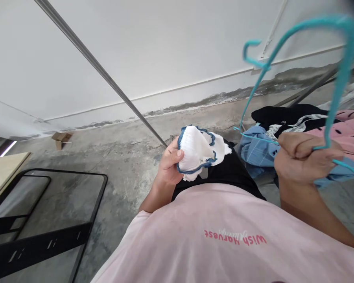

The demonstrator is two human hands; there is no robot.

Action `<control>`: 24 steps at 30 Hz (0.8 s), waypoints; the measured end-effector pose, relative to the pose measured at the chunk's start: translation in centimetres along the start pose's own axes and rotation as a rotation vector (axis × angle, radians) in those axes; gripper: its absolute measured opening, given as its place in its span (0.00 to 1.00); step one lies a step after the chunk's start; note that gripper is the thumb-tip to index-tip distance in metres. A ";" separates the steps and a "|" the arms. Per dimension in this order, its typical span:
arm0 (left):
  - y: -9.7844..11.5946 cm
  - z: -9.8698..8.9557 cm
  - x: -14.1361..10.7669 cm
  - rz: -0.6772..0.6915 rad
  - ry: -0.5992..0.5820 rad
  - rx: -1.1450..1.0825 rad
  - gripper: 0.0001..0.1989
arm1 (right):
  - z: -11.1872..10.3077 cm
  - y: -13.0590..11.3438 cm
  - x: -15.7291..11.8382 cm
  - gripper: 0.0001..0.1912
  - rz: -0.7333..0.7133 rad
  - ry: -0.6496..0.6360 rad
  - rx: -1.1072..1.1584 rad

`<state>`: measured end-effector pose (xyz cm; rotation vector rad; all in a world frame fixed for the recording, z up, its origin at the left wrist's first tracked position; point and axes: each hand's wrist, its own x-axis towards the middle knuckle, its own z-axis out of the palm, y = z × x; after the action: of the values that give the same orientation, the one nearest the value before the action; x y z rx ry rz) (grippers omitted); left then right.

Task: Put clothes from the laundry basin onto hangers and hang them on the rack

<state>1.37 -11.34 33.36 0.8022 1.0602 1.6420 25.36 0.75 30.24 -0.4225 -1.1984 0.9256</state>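
Note:
My left hand (168,163) is closed on a small white garment (192,147) with ruffled dark blue edging, its thumb pressed on the gathered white fabric. The garment is bunched up in front of my lap, so its exact kind cannot be made out. My right hand (302,159), in a fist at the right, grips a turquoise wire clothes hanger (256,87). The hanger's frame rises above the fist, and its near side is blurred close to the camera. Nothing hangs on the visible part of the hanger. The two hands are well apart.
A pile of clothes lies at the right, with a light blue garment (256,147), a black one (287,114) and a pink one (352,131). A metal pole (106,74) slants across the left. A black metal frame (98,196) and a cardboard box (60,140) are farther left.

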 end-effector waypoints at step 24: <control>-0.5 -0.3 0.4 -0.205 -0.249 0.020 0.30 | 1.8 7.9 -0.4 0.41 0.421 -0.422 0.231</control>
<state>1.21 -10.95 32.75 0.8564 0.9504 1.3234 20.66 4.75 24.96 -0.3041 -1.3874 1.5569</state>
